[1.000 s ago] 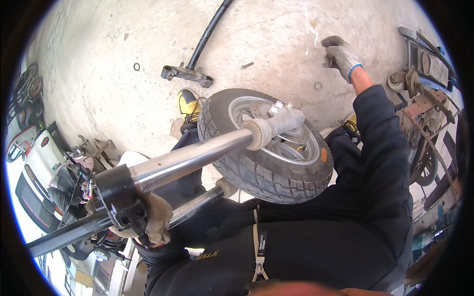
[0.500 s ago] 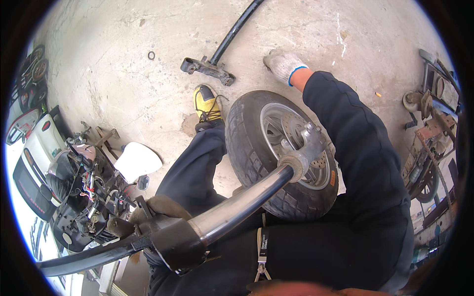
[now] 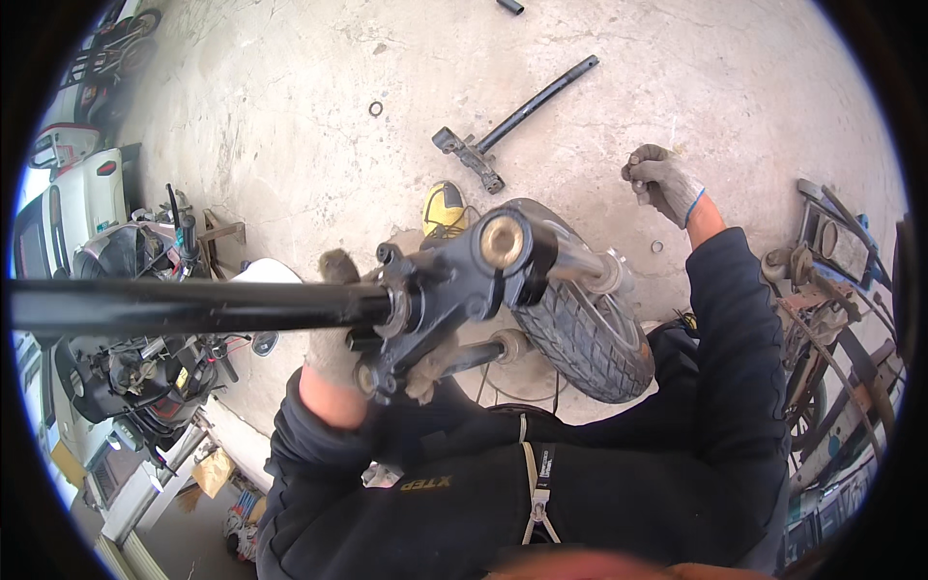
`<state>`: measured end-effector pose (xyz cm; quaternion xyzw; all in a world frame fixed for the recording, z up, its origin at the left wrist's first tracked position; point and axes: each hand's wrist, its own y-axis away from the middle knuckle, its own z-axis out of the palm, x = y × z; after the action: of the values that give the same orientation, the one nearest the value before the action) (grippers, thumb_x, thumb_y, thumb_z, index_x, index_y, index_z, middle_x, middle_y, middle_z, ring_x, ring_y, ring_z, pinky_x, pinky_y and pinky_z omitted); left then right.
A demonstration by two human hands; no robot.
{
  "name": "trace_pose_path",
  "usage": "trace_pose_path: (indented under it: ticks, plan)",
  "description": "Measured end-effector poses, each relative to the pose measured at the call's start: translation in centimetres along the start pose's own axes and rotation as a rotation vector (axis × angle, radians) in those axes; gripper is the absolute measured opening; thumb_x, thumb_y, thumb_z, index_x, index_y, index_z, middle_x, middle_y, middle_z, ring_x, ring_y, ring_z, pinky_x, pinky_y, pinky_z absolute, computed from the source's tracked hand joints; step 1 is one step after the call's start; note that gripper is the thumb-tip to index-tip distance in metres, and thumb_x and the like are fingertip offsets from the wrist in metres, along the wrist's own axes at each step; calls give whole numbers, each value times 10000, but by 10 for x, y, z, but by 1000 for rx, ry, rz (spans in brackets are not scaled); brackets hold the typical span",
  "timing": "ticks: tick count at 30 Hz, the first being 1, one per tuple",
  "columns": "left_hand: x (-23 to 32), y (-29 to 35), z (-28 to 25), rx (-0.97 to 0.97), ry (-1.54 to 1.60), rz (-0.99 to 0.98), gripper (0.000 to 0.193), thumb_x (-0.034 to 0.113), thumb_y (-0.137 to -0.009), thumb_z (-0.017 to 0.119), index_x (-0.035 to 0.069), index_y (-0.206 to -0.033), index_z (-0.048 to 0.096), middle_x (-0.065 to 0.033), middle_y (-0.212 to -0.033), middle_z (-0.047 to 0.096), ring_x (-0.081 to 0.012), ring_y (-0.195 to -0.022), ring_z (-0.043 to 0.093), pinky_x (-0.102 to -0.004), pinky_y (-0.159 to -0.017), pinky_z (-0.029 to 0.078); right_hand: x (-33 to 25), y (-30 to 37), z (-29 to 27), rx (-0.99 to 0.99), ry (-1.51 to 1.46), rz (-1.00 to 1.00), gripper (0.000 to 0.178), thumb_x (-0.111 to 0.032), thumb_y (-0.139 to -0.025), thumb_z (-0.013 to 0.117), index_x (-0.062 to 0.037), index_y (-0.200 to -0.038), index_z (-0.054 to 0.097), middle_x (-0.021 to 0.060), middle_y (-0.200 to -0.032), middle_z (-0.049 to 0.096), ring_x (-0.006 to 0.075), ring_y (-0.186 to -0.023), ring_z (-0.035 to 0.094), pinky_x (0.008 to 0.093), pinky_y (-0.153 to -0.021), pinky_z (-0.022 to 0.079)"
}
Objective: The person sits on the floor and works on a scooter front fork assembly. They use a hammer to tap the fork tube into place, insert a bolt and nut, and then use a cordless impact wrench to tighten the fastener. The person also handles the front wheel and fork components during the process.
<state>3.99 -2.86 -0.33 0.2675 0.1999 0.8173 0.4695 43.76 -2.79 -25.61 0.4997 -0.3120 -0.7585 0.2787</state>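
Observation:
A front fork clamp [image 3: 449, 285] with a long black steering stem [image 3: 203, 307] stands tilted up in front of my body, the stem pointing left. My gloved left hand [image 3: 333, 356] is wrapped around the clamp, partly hidden behind it. Attached to the fork is a black-tyred wheel [image 3: 590, 343] between my legs. Off to the right, my gloved right hand [image 3: 662, 179] is held above the floor, its fingers curled together; whatever they hold, if anything, is too small to make out. Another steering stem with a clamp [image 3: 536, 103] lies on the concrete ahead.
A dark ring [image 3: 375, 109] and a smaller ring [image 3: 656, 246] lie on the floor. My yellow shoe [image 3: 445, 208] is just behind the fork. Dismantled scooter parts [image 3: 126, 358] crowd the left, and rusty metal parts [image 3: 831, 261] the right. A black tube end [image 3: 510, 6] shows at the top.
The fork has swung up, so its clamp and stem now face me. My right hand has come off the floor with its fingers curled in. The whole view has shifted.

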Motion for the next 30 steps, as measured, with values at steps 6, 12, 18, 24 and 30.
trace_pose_path:
  ticks: [6,12,18,24,30]
  plan:
    - [-11,-22,10,218,-160,122,766,688,-1018,417,-52,-1038,614,-192,-696,600,-248,-495,623,-395,-442,574,-61,158,15,-99,-143,-349,608,-64,-921,562,12,-1513,448,41,-861,611,70,-595,490,223,-494,395]
    - [-22,-32,42,98,-17,132,758,685,-1029,417,24,-1369,563,-80,-790,563,-172,-578,568,-319,-492,482,-31,284,87,-96,-492,-575,348,-110,-966,668,-33,-1297,594,62,-978,660,94,-719,623,217,-548,471]
    - [-28,-12,40,-127,-244,153,694,708,-1009,450,86,-1285,590,-5,-764,547,-126,-586,555,-303,-544,478,2,321,133,-184,-879,-693,162,-181,-998,653,-77,-1122,654,39,-920,669,110,-668,662,221,-500,515]
    - [-65,-5,69,-225,-327,207,728,734,-978,489,101,-1324,583,24,-754,529,-117,-621,586,-307,-539,479,20,331,128,-25,-992,-682,131,-201,-981,690,-122,-1078,653,3,-831,641,83,-616,567,201,-490,412]
    - [-103,-20,93,-191,-279,155,769,842,-905,476,130,-1153,626,-40,-785,599,-150,-585,598,-288,-478,459,3,351,108,176,-745,-784,292,-66,-939,620,5,-1223,624,105,-925,700,100,-617,553,226,-504,413]
